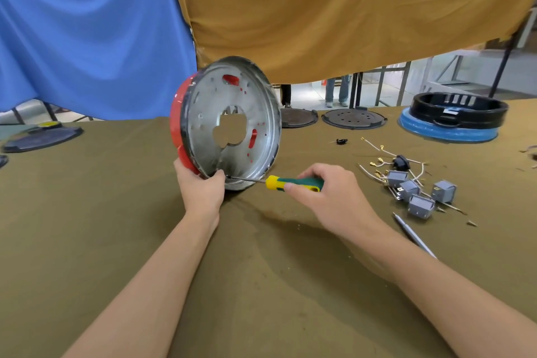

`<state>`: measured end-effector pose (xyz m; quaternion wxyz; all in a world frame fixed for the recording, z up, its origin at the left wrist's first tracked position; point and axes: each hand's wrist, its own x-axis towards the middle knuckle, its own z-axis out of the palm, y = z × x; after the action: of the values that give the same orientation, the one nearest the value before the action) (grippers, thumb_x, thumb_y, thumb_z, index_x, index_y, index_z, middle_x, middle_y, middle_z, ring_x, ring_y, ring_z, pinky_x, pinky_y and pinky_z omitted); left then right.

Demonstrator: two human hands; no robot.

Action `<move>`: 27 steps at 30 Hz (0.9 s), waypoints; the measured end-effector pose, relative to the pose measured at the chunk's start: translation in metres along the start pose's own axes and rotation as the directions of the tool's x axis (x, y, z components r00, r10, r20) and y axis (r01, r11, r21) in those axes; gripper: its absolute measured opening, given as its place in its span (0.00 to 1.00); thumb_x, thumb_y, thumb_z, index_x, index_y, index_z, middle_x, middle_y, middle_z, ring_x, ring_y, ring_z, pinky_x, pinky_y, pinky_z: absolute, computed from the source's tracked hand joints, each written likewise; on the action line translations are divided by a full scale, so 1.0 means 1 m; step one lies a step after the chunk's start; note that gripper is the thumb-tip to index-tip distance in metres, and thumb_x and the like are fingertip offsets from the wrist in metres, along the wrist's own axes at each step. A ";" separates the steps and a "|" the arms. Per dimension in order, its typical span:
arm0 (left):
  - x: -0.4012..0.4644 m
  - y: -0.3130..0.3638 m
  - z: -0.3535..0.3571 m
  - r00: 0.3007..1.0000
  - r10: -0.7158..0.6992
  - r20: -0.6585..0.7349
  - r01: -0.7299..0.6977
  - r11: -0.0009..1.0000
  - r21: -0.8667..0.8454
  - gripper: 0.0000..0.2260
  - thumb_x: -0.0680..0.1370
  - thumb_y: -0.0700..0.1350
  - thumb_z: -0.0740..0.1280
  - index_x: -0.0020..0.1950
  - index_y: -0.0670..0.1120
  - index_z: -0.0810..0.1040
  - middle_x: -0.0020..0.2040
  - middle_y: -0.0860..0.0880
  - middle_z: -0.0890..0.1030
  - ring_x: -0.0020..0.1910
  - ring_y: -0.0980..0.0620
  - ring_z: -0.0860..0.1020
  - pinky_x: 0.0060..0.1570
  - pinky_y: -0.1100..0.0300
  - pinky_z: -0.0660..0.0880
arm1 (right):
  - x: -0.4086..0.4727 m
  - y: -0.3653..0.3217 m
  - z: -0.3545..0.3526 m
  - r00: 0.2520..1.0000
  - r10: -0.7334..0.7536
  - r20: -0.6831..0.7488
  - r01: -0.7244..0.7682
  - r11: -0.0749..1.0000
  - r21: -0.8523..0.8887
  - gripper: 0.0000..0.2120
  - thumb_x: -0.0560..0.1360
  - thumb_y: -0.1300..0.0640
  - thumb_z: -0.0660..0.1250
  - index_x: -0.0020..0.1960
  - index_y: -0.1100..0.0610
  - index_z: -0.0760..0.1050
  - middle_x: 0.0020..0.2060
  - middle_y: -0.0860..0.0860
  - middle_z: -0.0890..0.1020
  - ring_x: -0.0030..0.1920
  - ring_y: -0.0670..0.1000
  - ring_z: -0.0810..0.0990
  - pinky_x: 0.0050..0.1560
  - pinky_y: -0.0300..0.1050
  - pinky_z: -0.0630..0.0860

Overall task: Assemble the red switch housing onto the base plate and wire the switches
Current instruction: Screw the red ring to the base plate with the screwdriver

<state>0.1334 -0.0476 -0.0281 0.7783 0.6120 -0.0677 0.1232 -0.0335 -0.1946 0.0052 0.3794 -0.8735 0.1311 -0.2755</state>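
A round shiny metal base plate [232,122] stands on edge on the olive cloth, its hollow side facing me. The red switch housing [177,125] sits against its far left side and shows red through the plate's holes. My left hand [202,186] grips the lower rim of plate and housing. A green and yellow screwdriver [293,183] is held in my right hand [328,197], its thin shaft pointing left with the tip at the plate's lower rim beside my left thumb. Several grey switches [418,195] with wires [377,164] lie at the right.
A black ring on a blue base [453,119] stands at the back right. Dark round plates [353,118] [42,138] lie along the table's far edge. A grey pen [412,234] lies near my right forearm. Blue and ochre cloths [319,9] hang behind.
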 end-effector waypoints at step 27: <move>0.000 -0.001 -0.001 1.000 0.001 0.010 -0.001 1.000 0.009 0.27 0.71 0.28 0.67 0.59 0.56 0.68 0.53 0.57 0.78 0.50 0.64 0.78 0.63 0.53 0.76 | 0.000 -0.003 0.009 0.889 0.338 0.310 -0.429 0.851 0.302 0.17 0.73 0.49 0.74 0.51 0.61 0.78 0.36 0.52 0.81 0.26 0.46 0.76 0.27 0.38 0.70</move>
<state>0.1332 -0.0465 -0.0290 0.7752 0.6159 -0.0714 0.1210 -0.0289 -0.1874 0.0024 0.5945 -0.7713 0.2029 -0.1027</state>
